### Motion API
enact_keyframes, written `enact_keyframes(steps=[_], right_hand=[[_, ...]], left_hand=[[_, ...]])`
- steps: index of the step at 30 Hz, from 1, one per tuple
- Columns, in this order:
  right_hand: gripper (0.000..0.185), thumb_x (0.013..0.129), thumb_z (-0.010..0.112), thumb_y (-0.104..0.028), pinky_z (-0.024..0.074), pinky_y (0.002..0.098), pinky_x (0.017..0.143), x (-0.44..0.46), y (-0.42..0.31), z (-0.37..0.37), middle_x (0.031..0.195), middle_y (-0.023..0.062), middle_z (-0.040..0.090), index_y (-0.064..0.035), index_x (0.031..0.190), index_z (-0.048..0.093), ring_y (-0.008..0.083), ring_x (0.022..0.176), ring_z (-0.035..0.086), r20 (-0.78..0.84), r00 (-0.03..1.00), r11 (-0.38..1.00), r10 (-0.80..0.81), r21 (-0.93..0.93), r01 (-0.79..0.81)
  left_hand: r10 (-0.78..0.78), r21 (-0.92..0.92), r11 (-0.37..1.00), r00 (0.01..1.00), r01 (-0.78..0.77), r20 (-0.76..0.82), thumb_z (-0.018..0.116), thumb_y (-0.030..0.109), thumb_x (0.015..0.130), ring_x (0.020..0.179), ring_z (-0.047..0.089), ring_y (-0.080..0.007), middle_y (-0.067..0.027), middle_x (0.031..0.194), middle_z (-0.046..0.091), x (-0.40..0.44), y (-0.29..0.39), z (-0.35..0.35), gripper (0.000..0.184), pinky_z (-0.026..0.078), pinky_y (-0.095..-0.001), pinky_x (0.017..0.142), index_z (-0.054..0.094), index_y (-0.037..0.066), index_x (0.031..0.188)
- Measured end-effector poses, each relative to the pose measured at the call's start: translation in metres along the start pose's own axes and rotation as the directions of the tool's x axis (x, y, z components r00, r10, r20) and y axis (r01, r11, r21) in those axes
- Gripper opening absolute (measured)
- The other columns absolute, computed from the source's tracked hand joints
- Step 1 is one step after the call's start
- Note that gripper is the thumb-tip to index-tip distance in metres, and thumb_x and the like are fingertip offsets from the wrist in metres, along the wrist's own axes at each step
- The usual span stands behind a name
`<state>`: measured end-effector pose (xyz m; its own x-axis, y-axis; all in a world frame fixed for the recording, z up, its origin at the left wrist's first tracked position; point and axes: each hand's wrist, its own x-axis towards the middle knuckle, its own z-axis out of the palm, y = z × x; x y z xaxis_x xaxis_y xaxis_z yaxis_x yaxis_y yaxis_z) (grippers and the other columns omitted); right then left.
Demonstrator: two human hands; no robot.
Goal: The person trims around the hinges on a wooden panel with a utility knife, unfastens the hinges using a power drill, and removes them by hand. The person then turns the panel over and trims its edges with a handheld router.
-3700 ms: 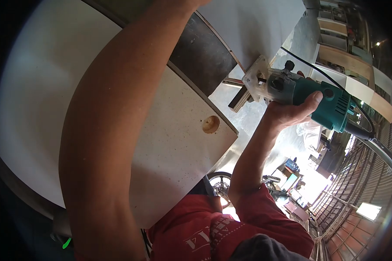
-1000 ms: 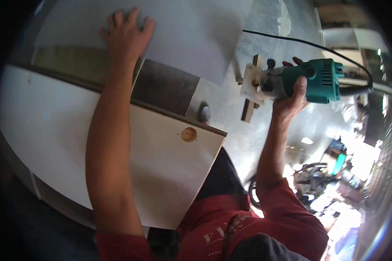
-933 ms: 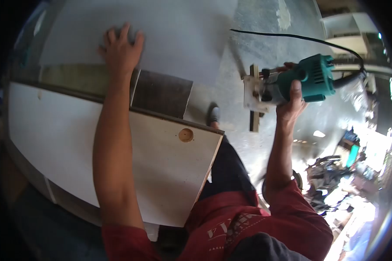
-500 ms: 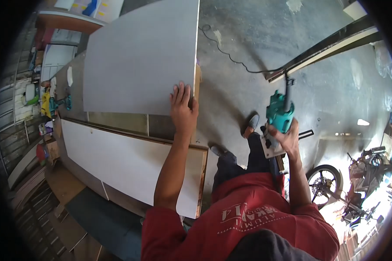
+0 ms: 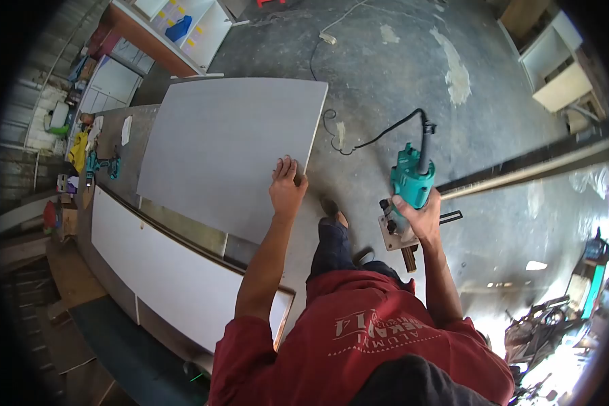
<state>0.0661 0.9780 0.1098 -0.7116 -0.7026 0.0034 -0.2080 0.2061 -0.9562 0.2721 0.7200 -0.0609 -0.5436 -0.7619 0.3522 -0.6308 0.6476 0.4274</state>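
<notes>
My right hand (image 5: 421, 215) is closed around a teal trim router (image 5: 411, 177), held in the air over the floor. The router has a flat base plate (image 5: 394, 237) with dark knobs and a slotted guide bar (image 5: 451, 216); a black cord (image 5: 389, 128) leaves its top end. My left hand (image 5: 287, 193) lies with fingers extended on a large grey panel (image 5: 230, 135), close to its right edge. Beside that panel and nearer to me is a long white panel (image 5: 169, 257) with a brown edge.
A cordless drill (image 5: 101, 164) lies at the far left end of the bench. A cabinet (image 5: 176, 34) with a blue item stands at the back. Long boards (image 5: 521, 172) extend on the right, and a motorcycle (image 5: 538, 331) is at lower right. The router's cord trails over the concrete floor (image 5: 386, 74).
My view has shifted, with more of the floor and the cabinet showing at the back. My feet have stepped. The router stays in my right hand, and my left hand remains at the panel's edge.
</notes>
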Motion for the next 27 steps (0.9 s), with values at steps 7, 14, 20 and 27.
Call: enact_keyframes(steps=[7, 14, 20, 27], right_hand=[[0.050, 0.084, 0.079, -0.027, 0.0559, 0.0354, 0.082, 0.149, -0.016, 0.016, 0.100, 0.0144, 0.073, 0.0048, 0.119, 0.062, 0.0223, 0.091, 0.071, -0.152, 0.988, 0.984, 0.003, 0.177, 0.024], [0.062, 0.090, 0.072, -0.037, 0.0607, 0.0419, 0.075, 0.285, -0.055, 0.030, 0.113, 0.0187, 0.065, 0.0077, 0.128, 0.053, 0.0295, 0.098, 0.068, -0.165, 0.986, 0.943, -0.024, 0.324, 0.077], [0.067, 0.091, 0.067, -0.047, 0.0597, 0.0405, 0.075, 0.405, -0.075, 0.050, 0.116, 0.0164, 0.062, 0.0043, 0.131, 0.052, 0.0275, 0.099, 0.066, -0.012, 0.997, 0.926, -0.078, 0.369, 0.076], [0.061, 0.093, 0.065, -0.051, 0.0586, 0.0439, 0.083, 0.566, -0.038, 0.104, 0.120, 0.0124, 0.063, -0.0016, 0.129, 0.055, 0.0254, 0.105, 0.064, 0.498, 0.865, 0.816, -0.059, 0.523, -0.245]], left_hand=[[0.040, -0.166, 0.985, 0.999, -0.044, -0.028, 0.073, 0.023, 0.080, 0.136, 0.053, -0.0365, -0.0157, 0.142, 0.060, 0.151, 0.024, 0.075, 0.048, 0.043, -0.0496, 0.113, 0.067, 0.006, 0.125], [0.118, -0.212, 0.970, 0.993, -0.117, -0.005, 0.072, 0.034, 0.083, 0.135, 0.051, -0.0344, -0.0153, 0.133, 0.063, 0.248, 0.021, 0.112, 0.047, 0.029, -0.0515, 0.121, 0.069, 0.006, 0.120], [0.064, -0.258, 0.966, 0.988, -0.026, 0.142, 0.070, 0.033, 0.086, 0.105, 0.062, -0.0270, -0.0090, 0.096, 0.066, 0.288, 0.021, 0.104, 0.026, 0.036, -0.0481, 0.113, 0.073, 0.007, 0.087], [-0.196, -0.387, 0.909, 0.978, 0.152, -0.075, 0.074, 0.021, 0.081, 0.096, 0.063, -0.0279, -0.0097, 0.088, 0.066, 0.300, 0.027, 0.118, 0.017, 0.045, -0.0426, 0.098, 0.067, 0.006, 0.080]])
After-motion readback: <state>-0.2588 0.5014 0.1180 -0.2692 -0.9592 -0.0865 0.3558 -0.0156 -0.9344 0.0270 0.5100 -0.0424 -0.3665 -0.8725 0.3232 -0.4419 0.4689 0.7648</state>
